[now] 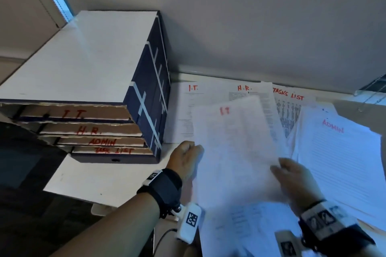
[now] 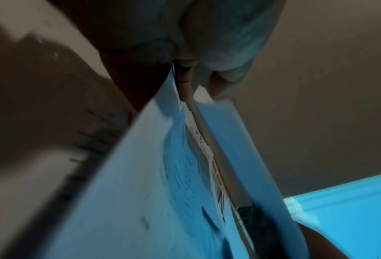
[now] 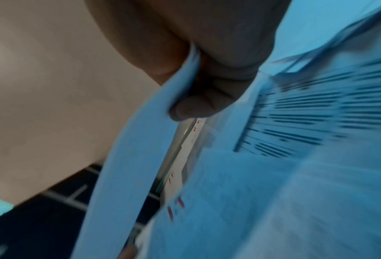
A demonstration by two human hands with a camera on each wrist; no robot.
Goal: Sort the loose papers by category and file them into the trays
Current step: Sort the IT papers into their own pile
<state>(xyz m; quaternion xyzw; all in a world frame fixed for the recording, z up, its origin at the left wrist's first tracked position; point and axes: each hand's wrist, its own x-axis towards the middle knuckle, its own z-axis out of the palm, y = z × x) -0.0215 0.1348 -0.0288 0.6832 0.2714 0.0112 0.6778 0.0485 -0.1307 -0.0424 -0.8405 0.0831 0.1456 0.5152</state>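
Observation:
A white sheet marked I.T. in red (image 1: 231, 148) is held tilted above the desk by both hands. My left hand (image 1: 193, 149) pinches its left edge, and my right hand (image 1: 281, 168) grips its lower right edge. The left wrist view shows the left hand (image 2: 185, 77) with fingers clamped on the sheet (image 2: 129, 184). From the right wrist, the right hand (image 3: 194, 98) curls over the sheet's edge (image 3: 127, 157). To the left stands the tray stack (image 1: 108, 131) with slots labelled I.T. (image 1: 74, 113), H.R. (image 1: 89, 130), ADMIN (image 1: 102, 142) and TASK LIST (image 1: 113, 150).
Loose papers lie spread on the desk under the held sheet: an I.T. page (image 1: 183, 100), an H.R. page (image 1: 243, 88), a TASKS LIST page (image 1: 292, 102) and an ADMIN pile (image 1: 342, 152). More sheets (image 1: 246, 227) lie nearest me. A wall (image 1: 250, 16) rises behind the desk.

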